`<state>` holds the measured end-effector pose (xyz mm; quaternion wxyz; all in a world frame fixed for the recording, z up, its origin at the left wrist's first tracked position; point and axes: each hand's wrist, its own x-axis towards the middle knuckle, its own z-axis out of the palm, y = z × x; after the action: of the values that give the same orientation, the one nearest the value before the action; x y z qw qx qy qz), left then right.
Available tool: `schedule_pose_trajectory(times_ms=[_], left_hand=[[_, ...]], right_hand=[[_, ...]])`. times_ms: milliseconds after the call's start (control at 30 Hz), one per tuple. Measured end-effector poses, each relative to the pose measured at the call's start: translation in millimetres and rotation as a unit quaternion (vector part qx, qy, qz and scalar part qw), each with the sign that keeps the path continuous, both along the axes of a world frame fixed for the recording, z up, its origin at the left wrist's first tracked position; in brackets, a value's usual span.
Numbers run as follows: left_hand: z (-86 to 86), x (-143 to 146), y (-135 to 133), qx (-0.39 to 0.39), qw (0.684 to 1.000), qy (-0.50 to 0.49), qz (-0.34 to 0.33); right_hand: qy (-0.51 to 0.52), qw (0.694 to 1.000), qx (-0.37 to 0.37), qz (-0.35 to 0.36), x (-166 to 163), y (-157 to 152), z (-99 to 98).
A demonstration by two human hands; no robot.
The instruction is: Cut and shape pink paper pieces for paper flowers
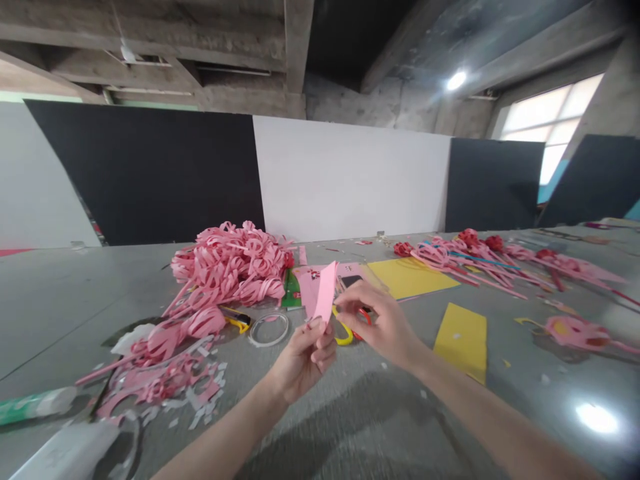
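Note:
My left hand (pixel 306 350) is closed, pinching the lower end of a folded pink paper strip (pixel 327 290) that stands up from the fingers. Just to its right, my right hand (pixel 377 320) has curved fingers held apart, with the fingertips beside the strip's edge; whether they touch it is unclear. Behind the hands lie scissors with yellow handles (pixel 342 331) and others with red handles (pixel 363 324), both partly hidden. Pink printed sheets (pixel 306 280) rest beyond the strip. A roll of clear tape (pixel 269 330) lies left of my left hand.
At the back left rises a heap of pink paper strips (pixel 230 263). A yellow-handled cutter (pixel 239 321) and white paper scraps (pixel 203 403) lie nearer. Yellow sheets (pixel 410 277) and a yellow card (pixel 463 340) are on the right, with pink paper flowers (pixel 470 257) behind.

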<state>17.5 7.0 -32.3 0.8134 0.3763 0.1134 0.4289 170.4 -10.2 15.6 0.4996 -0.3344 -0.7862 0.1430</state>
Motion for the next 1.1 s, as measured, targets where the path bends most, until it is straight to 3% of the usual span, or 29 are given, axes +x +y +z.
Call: schedule_pose_trajectory(times_ms=[100,233,500,700,800,900,1000,1067,1100], left_hand=[[-0.7,2,-3,-0.014,1.0,0.005,-0.023],[-2.7,2,-3,-0.037,0.998,0.003,-0.059],[-4.8,3,-4,-0.059,0.995,0.007,-0.085],[-7.7,4,-3,-0.049,0.996,0.029,-0.068],[-8.9,3,1,-0.021,0.998,0.061,0.009],[-9.0,1,10,0.03,0.979,0.107,0.168],[-10.3,-4,21,0.09,0.933,0.193,0.291],[-13.1,-8,27,0.122,0.903,0.243,0.333],[-14.9,-10,30,0.137,0.892,0.26,0.345]], right_hand=[[-0.085,0.987,0.138,-0.012,5,1,2.8],[-0.161,0.961,0.224,-0.028,11,2,6.9],[-0.222,0.941,0.256,-0.009,17,2,7.4],[-0.243,0.932,0.269,-0.012,15,0,8.8],[-0.227,0.943,0.239,-0.049,16,5,8.1],[-0.184,0.959,0.164,-0.14,25,24,-4.4],[-0.203,0.956,0.036,-0.209,35,50,-33.7],[-0.265,0.929,-0.067,-0.25,37,63,-58.1],[-0.272,0.922,-0.082,-0.263,35,66,-69.7]])
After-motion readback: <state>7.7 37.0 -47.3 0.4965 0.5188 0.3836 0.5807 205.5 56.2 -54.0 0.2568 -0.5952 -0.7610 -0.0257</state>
